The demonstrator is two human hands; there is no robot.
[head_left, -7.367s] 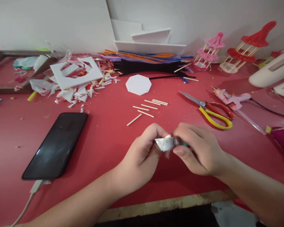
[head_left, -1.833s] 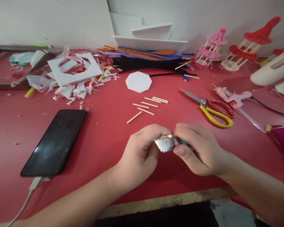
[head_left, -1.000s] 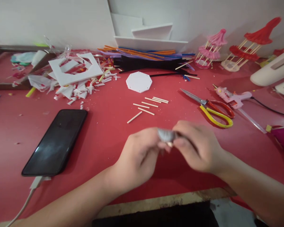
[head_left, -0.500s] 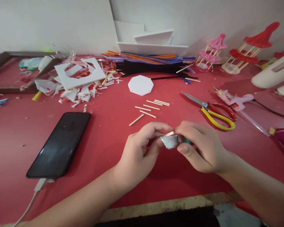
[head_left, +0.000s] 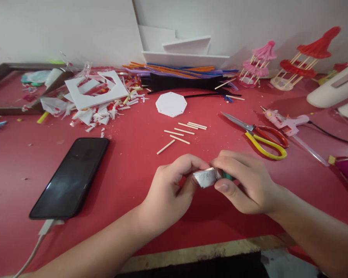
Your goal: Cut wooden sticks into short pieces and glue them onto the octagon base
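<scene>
My left hand (head_left: 172, 191) is closed, pinching a short wooden stick (head_left: 211, 168) whose pale end barely shows above a metal blade. The rest of that stick is hidden by fingers and blade. My right hand (head_left: 246, 183) is wrapped round a green-handled cutter knife (head_left: 205, 178); its wide, worn blade points left and lies against the stick, close to the left fingertips. Beyond the hands, several cut wooden sticks (head_left: 184, 131) lie loosely on the red table. Behind them rests a white foam octagon (head_left: 171, 104) with small holes along its edge.
Scissors (head_left: 253, 133) and a pink glue gun (head_left: 287, 121) lie to the right. A phone (head_left: 71, 177) on a cable is at left. Foam scraps (head_left: 98, 94), pipe cleaners (head_left: 179, 70), a pink model (head_left: 256, 65) and a red model (head_left: 303, 63) line the back.
Both hands have dipped slightly toward me with the knife and stick. The stick's end, plainer above the blade before, now shows less. The view has shifted a little.
</scene>
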